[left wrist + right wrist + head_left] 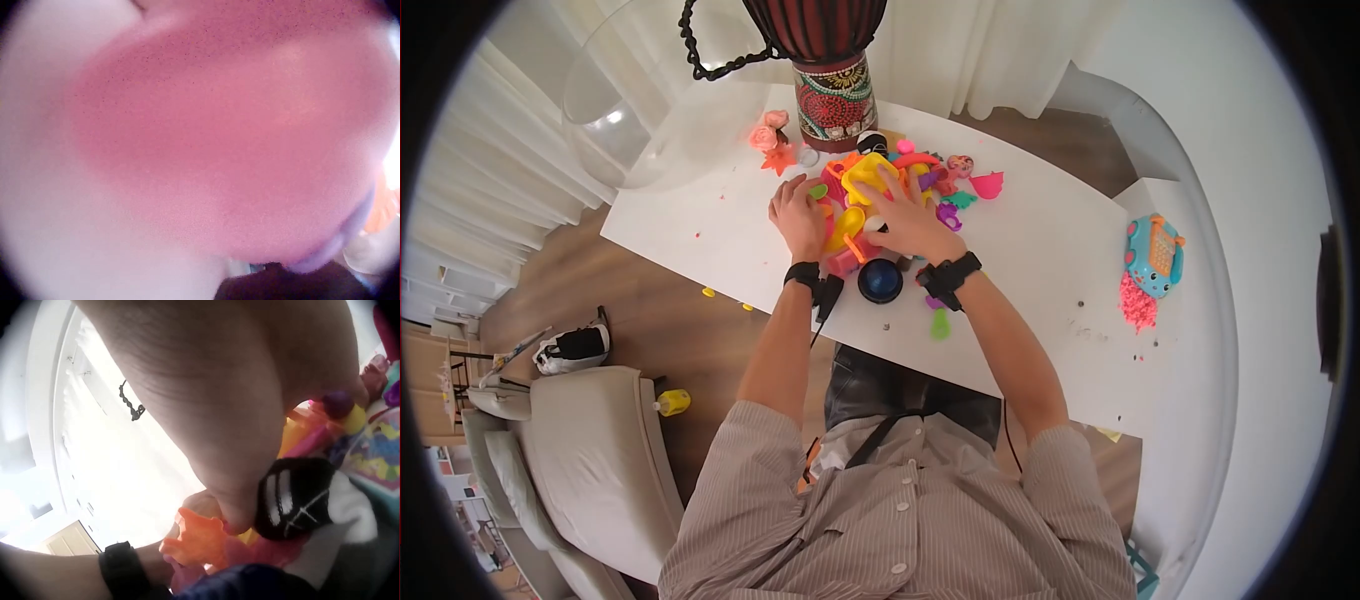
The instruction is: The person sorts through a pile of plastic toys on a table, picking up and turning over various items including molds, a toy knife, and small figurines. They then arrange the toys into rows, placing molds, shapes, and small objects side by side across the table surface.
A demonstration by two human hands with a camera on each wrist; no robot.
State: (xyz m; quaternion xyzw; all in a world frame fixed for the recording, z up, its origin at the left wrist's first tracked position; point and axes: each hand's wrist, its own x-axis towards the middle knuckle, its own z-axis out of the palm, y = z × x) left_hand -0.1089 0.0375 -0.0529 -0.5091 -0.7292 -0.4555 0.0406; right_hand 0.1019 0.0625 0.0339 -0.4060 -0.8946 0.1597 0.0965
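Observation:
A heap of bright plastic toys lies on the white table in the head view, with both hands at it. My left hand (798, 215) rests along the heap's left side, fingertips by a small green piece (817, 190). My right hand (912, 222) reaches over the right side, fingers spread across a yellow toy tub (868, 172). A yellow scoop-like piece (847, 226) lies between the hands. In the right wrist view, a black-and-white cloth piece (294, 500) and an orange toy (200, 540) sit beneath that hand. A blurred pink surface (237, 144) fills most of the left wrist view.
A patterned drum (836, 100) stands behind the heap, with pink flowers (770, 135) beside it. Near the front lies a dark blue round object (880, 281). At the right are a blue toy phone (1155, 257) and pink crumbs (1138, 302). A sofa (605, 465) stands left.

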